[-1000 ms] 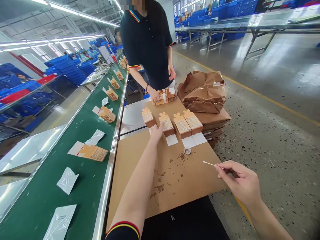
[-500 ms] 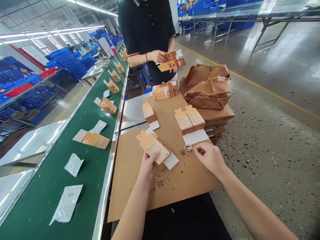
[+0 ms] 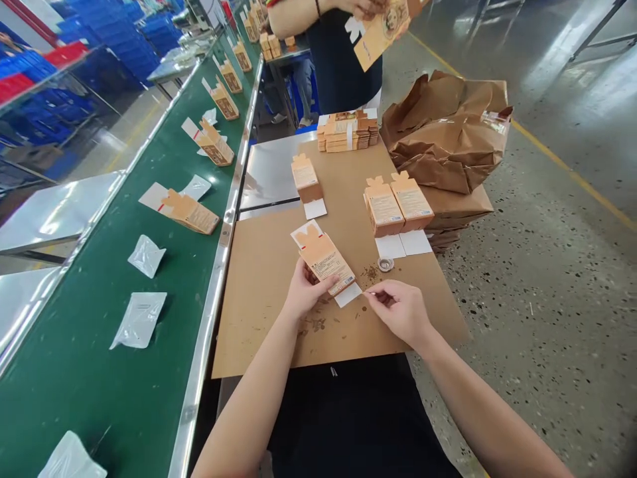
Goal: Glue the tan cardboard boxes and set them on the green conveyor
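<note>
Gripping a tan carton [image 3: 326,259], the left hand [image 3: 308,292] has its thumb pressed over the printed face near the lower end and its fingers along the left side, so the grip is clamped on the box, which lies tilted, with its notched top pointing away and its white flap [image 3: 348,295] sticking out toward the other hand. Just right of that grip, the right hand [image 3: 398,309] pinches a thin swab [image 3: 367,293] between thumb and fingertips, its tip at the corner of the flap; whether the two touch, I cannot tell. Just beyond the pinching fingers sit a small round dish [image 3: 385,265] and, beside it, a scatter of brown specks [image 3: 369,273]. Under both grips spreads a brown cardboard sheet [image 3: 263,292], with dark smears [image 3: 314,324] near the left wrist. Farther beyond the right hand, two cartons [image 3: 398,204] lie side by side with white flaps toward the wearer; beyond the left hand's grip lies a single carton [image 3: 307,178], and past that, a banded stack of flat cartons [image 3: 336,136]. Well left of the grips runs a green conveyor belt [image 3: 164,272] bearing pouches and cartons. At the far end, a co-worker's hand [image 3: 367,8] holds a flattened carton [image 3: 383,33].
</note>
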{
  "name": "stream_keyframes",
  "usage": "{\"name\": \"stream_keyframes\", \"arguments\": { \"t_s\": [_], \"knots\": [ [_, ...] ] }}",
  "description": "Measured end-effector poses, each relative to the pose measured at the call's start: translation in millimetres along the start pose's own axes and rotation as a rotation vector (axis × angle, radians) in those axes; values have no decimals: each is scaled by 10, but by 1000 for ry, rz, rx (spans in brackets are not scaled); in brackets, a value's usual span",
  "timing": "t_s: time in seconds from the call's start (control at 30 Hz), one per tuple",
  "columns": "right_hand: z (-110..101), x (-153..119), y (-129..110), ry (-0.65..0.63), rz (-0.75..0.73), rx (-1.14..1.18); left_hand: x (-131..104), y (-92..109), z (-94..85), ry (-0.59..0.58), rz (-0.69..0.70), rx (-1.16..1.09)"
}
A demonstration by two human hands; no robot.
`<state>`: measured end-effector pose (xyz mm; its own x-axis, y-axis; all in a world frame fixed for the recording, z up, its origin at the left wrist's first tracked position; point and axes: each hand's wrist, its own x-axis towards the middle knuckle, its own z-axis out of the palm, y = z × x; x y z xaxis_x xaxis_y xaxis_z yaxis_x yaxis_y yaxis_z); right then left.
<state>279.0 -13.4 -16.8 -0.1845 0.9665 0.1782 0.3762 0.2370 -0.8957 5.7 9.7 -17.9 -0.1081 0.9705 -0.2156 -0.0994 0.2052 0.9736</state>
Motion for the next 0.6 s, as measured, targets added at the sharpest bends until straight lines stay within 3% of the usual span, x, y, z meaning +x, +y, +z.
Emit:
{"name": "stream_keyframes", "arguments": {
  "t_s": [0.1,0.2,0.6],
  "knots": [
    [166,-11,18,-76,-1,-26,-24,12,21,-9,13,16],
    [184,10,64,-81,-8,-65,-39,23,23,-23,4,21],
    [-375,-192,1,161,32,-58,-428,-113,136,15,87,278]
  ]
}}
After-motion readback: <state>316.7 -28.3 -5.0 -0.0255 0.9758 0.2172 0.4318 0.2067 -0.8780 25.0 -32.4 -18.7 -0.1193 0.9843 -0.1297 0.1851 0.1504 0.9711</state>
